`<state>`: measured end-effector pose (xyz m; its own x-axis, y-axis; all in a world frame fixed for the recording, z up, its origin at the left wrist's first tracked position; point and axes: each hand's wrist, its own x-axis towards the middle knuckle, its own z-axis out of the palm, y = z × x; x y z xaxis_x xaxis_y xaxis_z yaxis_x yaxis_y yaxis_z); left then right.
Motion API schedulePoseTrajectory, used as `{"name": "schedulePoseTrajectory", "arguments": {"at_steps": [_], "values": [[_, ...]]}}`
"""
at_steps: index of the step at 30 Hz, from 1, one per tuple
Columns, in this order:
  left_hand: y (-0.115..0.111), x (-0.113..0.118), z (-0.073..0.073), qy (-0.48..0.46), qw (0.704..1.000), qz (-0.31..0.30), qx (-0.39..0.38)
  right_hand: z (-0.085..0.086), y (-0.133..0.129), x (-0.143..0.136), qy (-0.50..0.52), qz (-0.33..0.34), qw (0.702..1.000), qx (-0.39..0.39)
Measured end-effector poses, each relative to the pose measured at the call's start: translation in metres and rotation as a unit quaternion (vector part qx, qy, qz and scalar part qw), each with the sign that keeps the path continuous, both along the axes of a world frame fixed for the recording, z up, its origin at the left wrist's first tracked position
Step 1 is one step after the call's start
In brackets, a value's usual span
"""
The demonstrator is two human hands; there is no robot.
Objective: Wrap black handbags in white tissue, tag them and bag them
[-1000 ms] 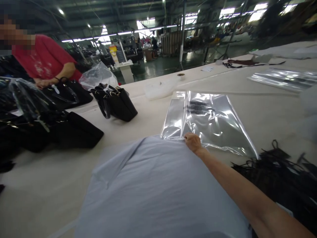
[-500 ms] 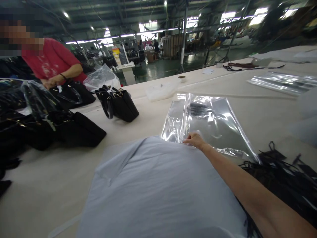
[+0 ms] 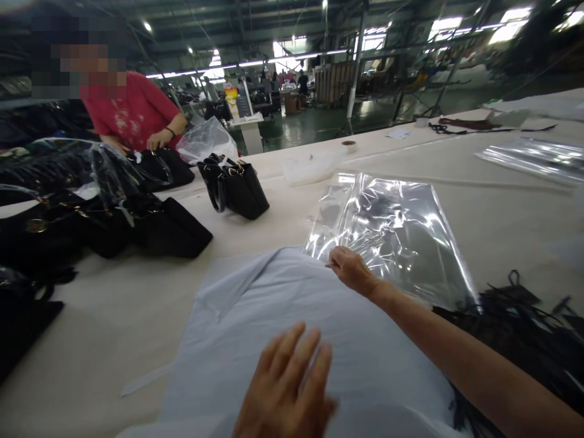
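Note:
My right hand (image 3: 349,267) reaches in from the right with its fingers pinched closed on the near edge of a clear plastic bag (image 3: 410,243). Creases in the shiny film spread out from the fingers. Below, my left hand (image 3: 289,386) is raised with fingers spread and holds nothing; it is slightly blurred. Under it lies a wide piece of pale grey-blue fabric (image 3: 237,340), whose far edge comes up to the plastic. A narrow strip sticks out at the fabric's left side.
Black handbags (image 3: 182,231) stand along the left, and a single handbag (image 3: 246,191) sits mid-table. A person in a red shirt (image 3: 137,109) handles a bag there. Black straps (image 3: 515,328) pile at right. A tape roll (image 3: 349,146) and more clear film (image 3: 538,158) lie farther back.
My left hand has come into view from below, over the fabric. My right hand has shifted slightly, and the plastic is more creased. The view has turned a little to the left.

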<state>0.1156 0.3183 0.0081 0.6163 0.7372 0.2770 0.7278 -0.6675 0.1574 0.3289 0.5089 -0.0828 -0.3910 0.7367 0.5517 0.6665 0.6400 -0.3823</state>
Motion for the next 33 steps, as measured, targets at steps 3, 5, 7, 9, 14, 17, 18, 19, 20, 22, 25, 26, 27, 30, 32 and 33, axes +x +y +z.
{"name": "schedulePoseTrajectory", "arguments": {"at_steps": [3, 5, 7, 9, 14, 17, 18, 19, 20, 22, 25, 26, 27, 30, 32, 33], "values": [[0.082, 0.016, -0.017, 0.032, 0.98, 0.034, 0.192, -0.001, -0.032, -0.021, -0.044, 0.068, 0.995, 0.059], [0.116, 0.021, -0.031, 0.078, 0.978, 0.024, 0.191, -0.002, -0.048, -0.028, -0.056, 0.093, 0.991, 0.072], [0.128, 0.02, -0.044, 0.136, 0.98, -0.011, 0.144, -0.002, -0.06, -0.029, -0.055, 0.095, 0.993, 0.045], [0.125, 0.014, -0.052, 0.18, 0.977, -0.033, 0.109, -0.001, -0.067, -0.024, -0.031, 0.084, 0.995, -0.037], [0.105, -0.017, -0.056, 0.174, 0.975, 0.049, 0.132, -0.001, -0.081, -0.005, 0.038, 0.009, 0.966, -0.255], [0.095, -0.034, -0.055, 0.168, 0.969, 0.049, 0.172, -0.008, -0.092, 0.006, -0.031, -0.003, 0.983, -0.181], [0.092, -0.04, -0.055, 0.165, 0.968, 0.045, 0.186, -0.011, -0.096, 0.009, -0.075, 0.002, 0.989, -0.125], [0.088, -0.045, -0.055, 0.162, 0.965, 0.042, 0.201, -0.015, -0.1, 0.013, -0.123, 0.008, 0.99, -0.066], [0.085, -0.051, -0.055, 0.16, 0.962, 0.041, 0.216, -0.018, -0.105, 0.017, -0.168, 0.014, 0.986, -0.011], [0.077, -0.065, -0.055, 0.16, 0.957, 0.044, 0.239, -0.023, -0.114, 0.027, -0.233, 0.019, 0.97, 0.058], [0.066, -0.086, -0.056, 0.164, 0.958, 0.042, 0.23, -0.029, -0.128, 0.047, -0.266, 0.003, 0.961, 0.076], [0.062, -0.093, -0.056, 0.162, 0.962, 0.038, 0.218, -0.03, -0.132, 0.054, -0.264, -0.01, 0.962, 0.07], [0.057, -0.098, -0.056, 0.155, 0.966, 0.032, 0.204, -0.031, -0.137, 0.06, -0.255, -0.026, 0.965, 0.063], [0.046, -0.107, -0.056, 0.119, 0.978, 0.015, 0.169, -0.033, -0.147, 0.074, -0.189, -0.077, 0.978, 0.032], [0.04, -0.11, -0.055, 0.12, 0.982, 0.019, 0.148, -0.032, -0.152, 0.077, -0.131, -0.108, 0.985, 0.006], [0.037, -0.113, -0.056, 0.133, 0.982, 0.021, 0.135, -0.032, -0.154, 0.078, -0.109, -0.118, 0.987, -0.008]]}}
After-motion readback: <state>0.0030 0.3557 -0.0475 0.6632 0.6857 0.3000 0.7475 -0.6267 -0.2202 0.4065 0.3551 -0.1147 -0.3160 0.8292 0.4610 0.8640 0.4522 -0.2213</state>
